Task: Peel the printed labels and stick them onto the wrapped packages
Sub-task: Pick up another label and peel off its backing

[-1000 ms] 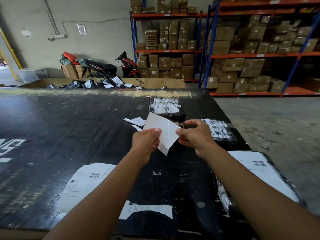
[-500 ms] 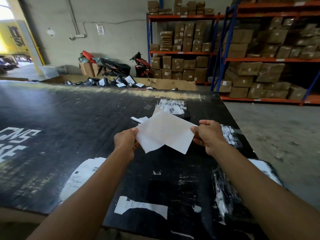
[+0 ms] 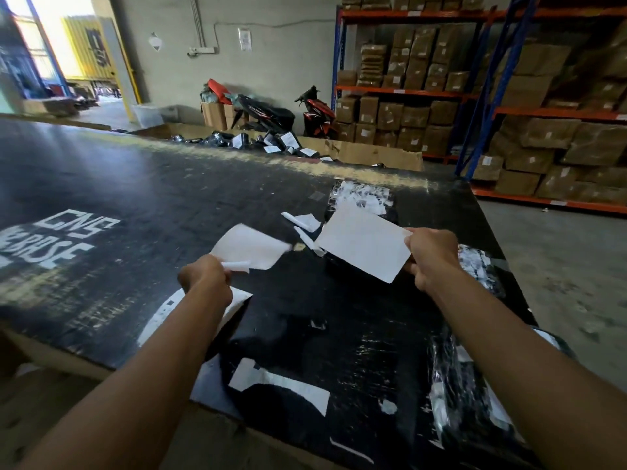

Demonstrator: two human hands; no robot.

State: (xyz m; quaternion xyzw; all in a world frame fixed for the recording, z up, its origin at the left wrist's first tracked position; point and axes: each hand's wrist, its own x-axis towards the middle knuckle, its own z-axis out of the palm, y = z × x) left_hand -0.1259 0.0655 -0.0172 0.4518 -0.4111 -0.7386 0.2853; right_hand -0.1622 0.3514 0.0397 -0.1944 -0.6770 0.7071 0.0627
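Gripping one edge, the right hand [image 3: 431, 256] left the label [image 3: 363, 249] unsupported beyond its fingers, liable to curl and self-stick; the left hand [image 3: 203, 279] pinched the backing [image 3: 249, 247].

I saw the table top [image 3: 135, 184] as black board, matt, scuffed and worn pale along its far edge. The bigger sheet [image 3: 363, 245] and the smaller sheet [image 3: 247, 247] looked like thin matt white paper. The nearest package [image 3: 468, 401] wore glossy, crinkled black plastic; the cartons [image 3: 543, 134] were dull brown cardboard.
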